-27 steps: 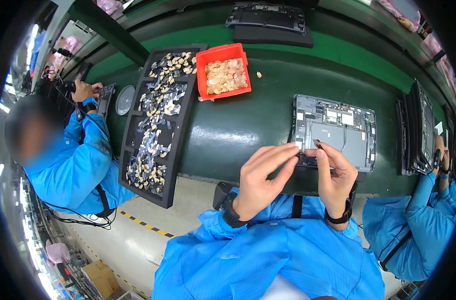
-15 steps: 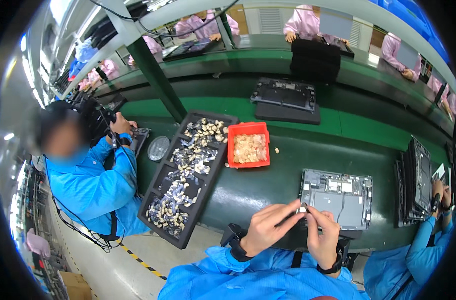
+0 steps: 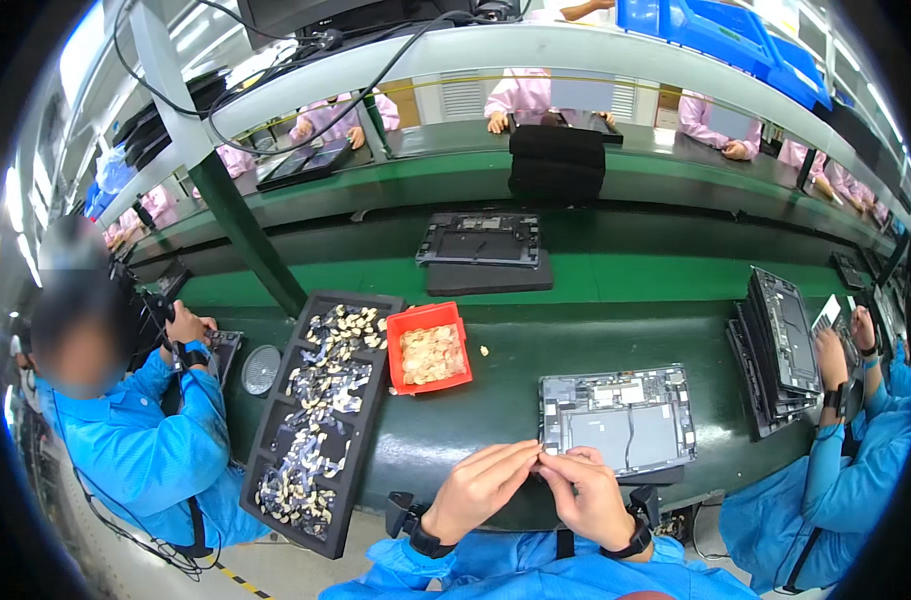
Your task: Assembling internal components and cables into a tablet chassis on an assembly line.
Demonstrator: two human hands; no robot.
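My left hand (image 3: 483, 487) and my right hand (image 3: 583, 492) meet at the fingertips, both pinching at the lower left corner of an opened laptop base (image 3: 605, 437). Whatever sits between the fingers is too small and covered to name. The base lies with its circuit board along the far side and grey battery panels on the near side, and a dark pad (image 3: 665, 474) shows under its near edge.
Left of my hands, a black compartment tray (image 3: 351, 480) holds many small dark and cream parts. Beside it is a red bin (image 3: 395, 350) of tan pieces. Another laptop base (image 3: 480, 240) rests on foam farther back. Stacked laptop bases (image 3: 775, 350) stand right. Co-workers sit on both sides.
My view has shifted, so the bench things appear farther left and lower. The small pale and dark piece seen between my fingers is now hidden; my fingertips are closer together.
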